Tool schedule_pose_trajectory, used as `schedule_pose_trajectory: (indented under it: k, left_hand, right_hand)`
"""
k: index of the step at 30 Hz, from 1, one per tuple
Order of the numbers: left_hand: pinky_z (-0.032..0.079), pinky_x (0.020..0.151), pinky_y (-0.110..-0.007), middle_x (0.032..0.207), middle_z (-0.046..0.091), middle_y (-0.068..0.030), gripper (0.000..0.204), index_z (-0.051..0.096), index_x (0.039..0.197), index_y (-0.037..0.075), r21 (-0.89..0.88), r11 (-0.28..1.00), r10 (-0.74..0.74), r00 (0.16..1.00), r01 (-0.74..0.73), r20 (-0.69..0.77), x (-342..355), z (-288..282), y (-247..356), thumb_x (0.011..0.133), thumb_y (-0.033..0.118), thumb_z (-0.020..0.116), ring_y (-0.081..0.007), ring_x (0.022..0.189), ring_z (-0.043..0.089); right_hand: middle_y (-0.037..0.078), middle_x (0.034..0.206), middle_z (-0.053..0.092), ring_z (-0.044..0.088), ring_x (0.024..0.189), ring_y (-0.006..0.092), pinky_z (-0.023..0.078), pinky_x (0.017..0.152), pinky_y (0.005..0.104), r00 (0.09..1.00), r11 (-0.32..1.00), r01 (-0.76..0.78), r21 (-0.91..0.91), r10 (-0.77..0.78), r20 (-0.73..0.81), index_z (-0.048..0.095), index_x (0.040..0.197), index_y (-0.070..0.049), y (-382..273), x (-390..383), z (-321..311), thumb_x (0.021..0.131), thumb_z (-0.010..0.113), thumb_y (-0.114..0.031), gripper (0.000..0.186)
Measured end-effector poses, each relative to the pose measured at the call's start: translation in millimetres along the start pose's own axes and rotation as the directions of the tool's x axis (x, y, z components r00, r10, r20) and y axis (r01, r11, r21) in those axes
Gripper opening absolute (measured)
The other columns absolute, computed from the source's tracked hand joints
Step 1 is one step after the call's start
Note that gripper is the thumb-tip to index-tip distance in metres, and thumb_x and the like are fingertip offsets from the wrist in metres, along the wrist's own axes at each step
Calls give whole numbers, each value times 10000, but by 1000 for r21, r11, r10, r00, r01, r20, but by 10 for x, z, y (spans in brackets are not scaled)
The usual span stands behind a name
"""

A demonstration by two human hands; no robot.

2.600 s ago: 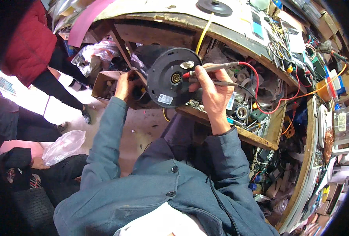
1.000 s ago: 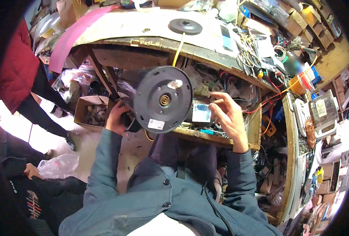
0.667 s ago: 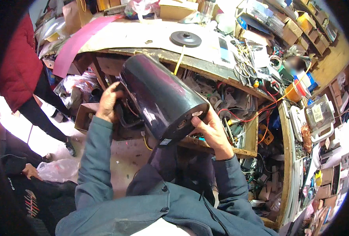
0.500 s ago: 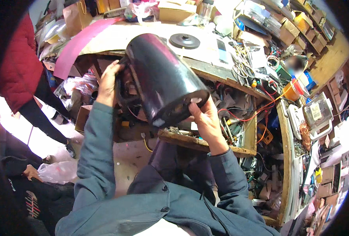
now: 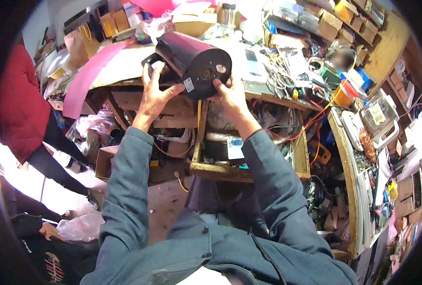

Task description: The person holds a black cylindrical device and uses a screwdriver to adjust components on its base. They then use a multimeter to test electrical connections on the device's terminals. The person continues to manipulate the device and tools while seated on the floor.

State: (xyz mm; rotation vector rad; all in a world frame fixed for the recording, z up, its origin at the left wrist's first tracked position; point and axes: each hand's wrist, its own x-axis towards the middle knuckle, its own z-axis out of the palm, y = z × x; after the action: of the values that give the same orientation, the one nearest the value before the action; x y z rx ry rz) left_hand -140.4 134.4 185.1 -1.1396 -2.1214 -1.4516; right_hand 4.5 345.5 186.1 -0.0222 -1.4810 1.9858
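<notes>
Held up over the workbench is a black electric kettle (image 5: 181, 53), tipped so its round underside turns toward me. A ringed socket sits in the middle of that underside, with a pale sticker and a whitish patch near its edge. My left hand (image 5: 155, 92) is closed round the handle side, its thumb against the bottom rim by the sticker. On the other side my right hand (image 5: 233, 99) grips the bottom edge, thumb on the underside and fingers mostly hidden behind the kettle.
Below the kettle an open wooden drawer (image 5: 220, 172) holds loose parts. Cables (image 5: 280, 80) and papers crowd the bench to the right, near an orange tub (image 5: 343, 96). A person in a red coat (image 5: 18, 107) stands at left; another person's hand (image 5: 51, 232) shows at lower left.
The kettle has moved up and away from me, and its underside has turned into view. Both hands moved with it; the left thumb now presses the bottom rim. The black round base is now hidden.
</notes>
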Motion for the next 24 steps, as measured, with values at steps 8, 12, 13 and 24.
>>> schedule_pose_trajectory:
  k: [8,12,13,24]
  left_hand:
    - [317,1266,-515,1660,313,-352,1087,481,1574,36,236,971,45,998,-36,-32,-6,76,176,818,767,758,-466,1551,348]
    - [409,1192,-471,1432,603,-264,990,599,1415,-29,258,951,187,982,-170,-41,36,64,15,805,725,796,-403,1402,521]
    - [439,1159,-459,1364,643,-253,991,598,1411,-39,287,945,169,986,-159,-11,45,45,32,801,714,804,-394,1338,571]
    - [552,1024,-451,1224,723,-283,827,644,1314,-65,258,962,122,988,-93,-98,262,242,-253,829,569,861,-398,1164,705]
  right_hand:
    - [131,1065,758,773,838,208,654,733,313,985,908,-70,-414,127,113,624,1396,-10,-226,66,-449,1009,738,-122,419]
    - [154,1070,771,781,894,210,651,774,301,963,861,-133,-492,229,140,653,1365,22,-695,-178,-912,1032,729,-180,397]
    - [152,1065,773,780,886,205,649,769,297,962,843,-144,-517,243,127,672,1346,18,-806,-261,-1015,1032,729,-180,375]
    - [81,1003,779,755,792,135,597,681,254,940,705,-330,-628,308,-147,708,1261,24,-1038,-1254,-1969,1012,721,-107,282]
